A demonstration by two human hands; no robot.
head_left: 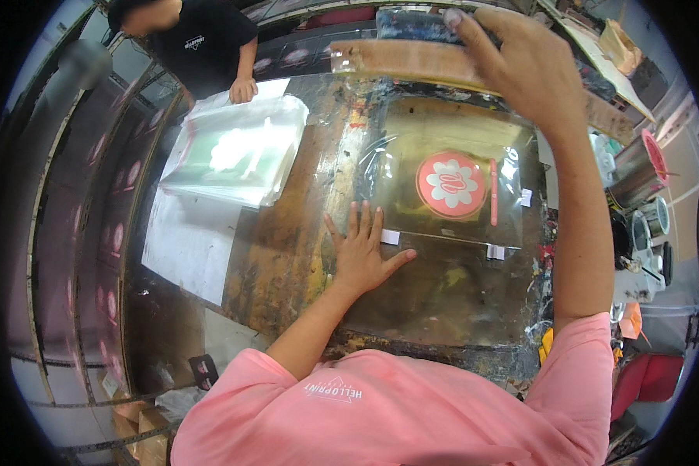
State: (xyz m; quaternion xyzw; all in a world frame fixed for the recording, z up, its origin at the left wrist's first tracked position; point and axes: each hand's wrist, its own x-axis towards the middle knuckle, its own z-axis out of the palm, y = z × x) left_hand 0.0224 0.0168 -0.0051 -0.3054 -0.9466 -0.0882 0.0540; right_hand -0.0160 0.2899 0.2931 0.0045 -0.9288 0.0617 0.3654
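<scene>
My left hand (363,252) lies flat with fingers spread, beside the left edge of a clear plastic sheet (412,140) on the stained table. The sheet bears a pink round flower print (452,185) and a narrow pink bar. Raised at the far side, my right hand (520,58) is closed at a wooden screen frame (404,62) tilted up behind the sheet; some of its fingers are hidden. A dark blue, ink-stained bar (415,25) sits just behind the frame, by my right thumb. Small white tabs (391,237) stand around the sheet.
Left of me, a stack of clear plastic sheets (233,151) rests on white paper (186,241). A co-worker's hand (243,89) touches its far edge. Wire racks (78,233) hold printed sheets at the left. Ink containers (637,171) and a red chair (648,380) are at the right.
</scene>
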